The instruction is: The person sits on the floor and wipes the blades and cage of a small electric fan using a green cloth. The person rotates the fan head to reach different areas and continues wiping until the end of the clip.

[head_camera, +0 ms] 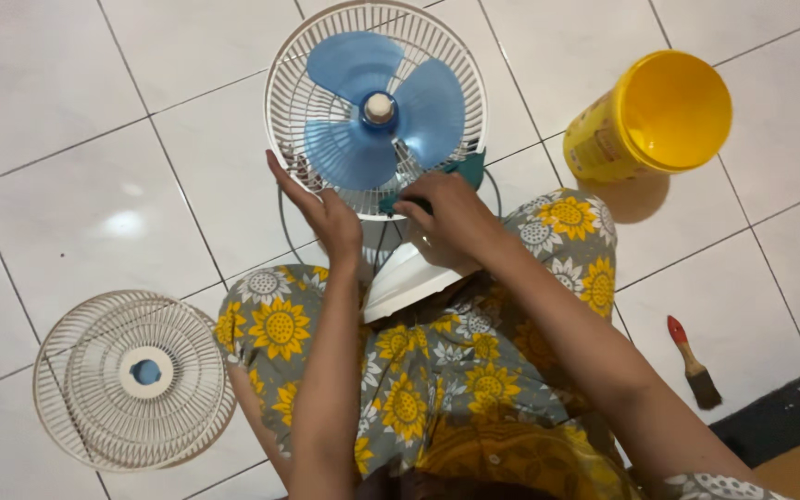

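Front grille is off, laid flat on the floor tiles at far left, well apart from the fan. Fan is tipped back between the knees, blue blades exposed, rear guard still on. Left hand is open, fingers flat against guard's lower-left rim – a brace, no grip. Right hand is closed on a dark-green tool/cloth at the lower-right rim; exact item can't be told. Judgement: guard best kept steadied w/ left, blades held still, light pressure only so wires aren't bent. Yellow tub and red-handled brush lie at right, untouched.
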